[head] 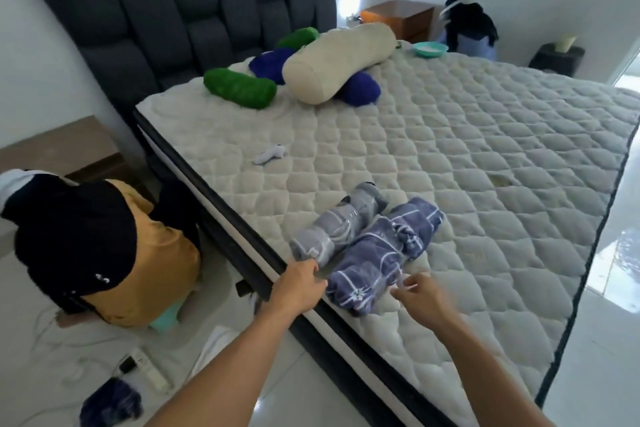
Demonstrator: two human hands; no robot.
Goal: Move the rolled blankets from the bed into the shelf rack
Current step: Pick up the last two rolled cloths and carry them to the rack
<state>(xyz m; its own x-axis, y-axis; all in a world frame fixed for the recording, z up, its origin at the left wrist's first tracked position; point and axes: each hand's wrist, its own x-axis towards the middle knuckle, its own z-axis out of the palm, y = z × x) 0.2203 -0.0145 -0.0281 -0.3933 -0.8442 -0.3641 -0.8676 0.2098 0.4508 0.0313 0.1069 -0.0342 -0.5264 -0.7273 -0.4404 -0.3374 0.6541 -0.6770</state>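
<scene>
Two rolled blankets lie at the near edge of the bare quilted mattress (450, 156): a grey one wrapped in clear tape (341, 222) and a blue plaid one (381, 250) beside it on the right. My left hand (299, 282) pinches the near end of the grey roll at the mattress edge. Just off the near right end of the plaid roll, my right hand (415, 291) is blurred, its fingers apart and curled. Near the headboard lie more rolls: a big cream one (332, 62), two green (239, 87) and two dark blue (358, 88). No shelf rack is in view.
A person in a black cap and mustard shirt (104, 246) crouches on the floor left of the bed. A remote (149, 371) and cloths lie on the floor there. A teal bowl (428, 49) sits at the far mattress corner, a wooden nightstand (401, 17) behind it.
</scene>
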